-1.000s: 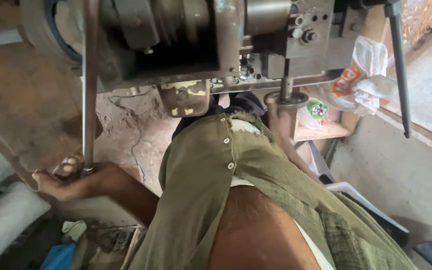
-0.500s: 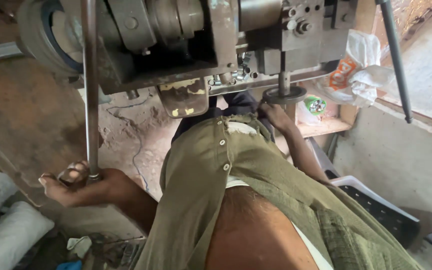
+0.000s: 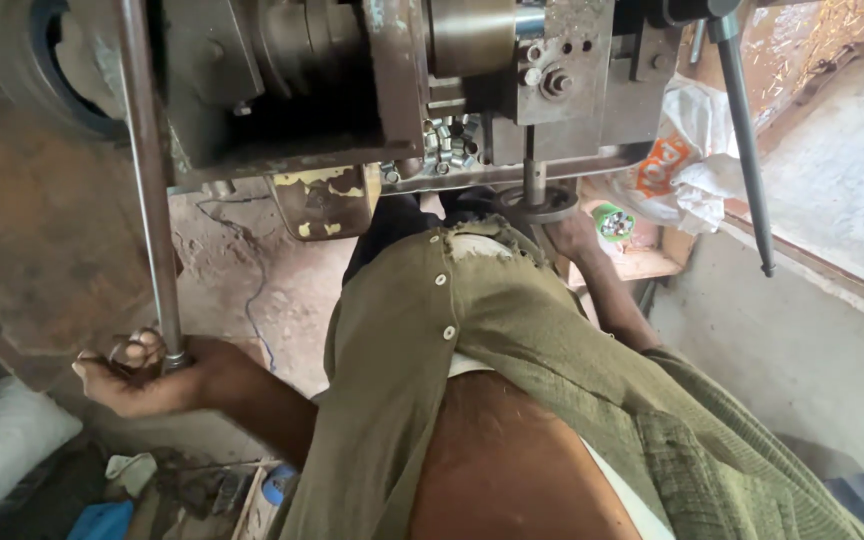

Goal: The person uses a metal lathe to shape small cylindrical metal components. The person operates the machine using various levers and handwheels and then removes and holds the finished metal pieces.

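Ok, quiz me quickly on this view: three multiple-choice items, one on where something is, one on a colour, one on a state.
1. Where is the left hand?
A. at the lower end of the long metal rod
B. on the white plastic bag
C. flat on the floor

2. What colour is the person's shirt?
A. red
B. olive green
C. white

3. How is the left hand set?
A. open, palm up
B. closed around the rod
C. clear of everything

Answers:
1 A, the hand sits at the rod's bottom end.
2 B, the buttoned cloth is olive green.
3 B, its fingers curl round the rod.
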